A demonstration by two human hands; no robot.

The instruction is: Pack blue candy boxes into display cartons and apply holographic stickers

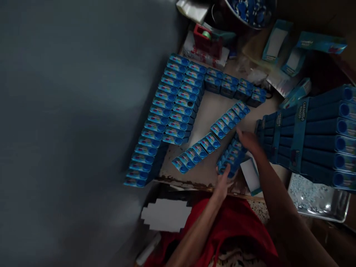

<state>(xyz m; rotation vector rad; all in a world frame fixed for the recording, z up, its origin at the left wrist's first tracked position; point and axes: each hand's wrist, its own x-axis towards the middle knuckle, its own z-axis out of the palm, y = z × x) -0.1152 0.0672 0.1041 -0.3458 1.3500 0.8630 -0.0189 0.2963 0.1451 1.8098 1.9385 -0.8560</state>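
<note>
left hand [222,182] and right hand [248,141] clasp a blue box row [233,152], rectangular, long axis slanting toward upper right.

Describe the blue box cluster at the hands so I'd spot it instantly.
Find the pale tabletop, then the red cloth below it. Above that cloth, between left hand and right hand, is the blue box cluster; unlike neighbouring rows, it has a hand at each end.
</note>
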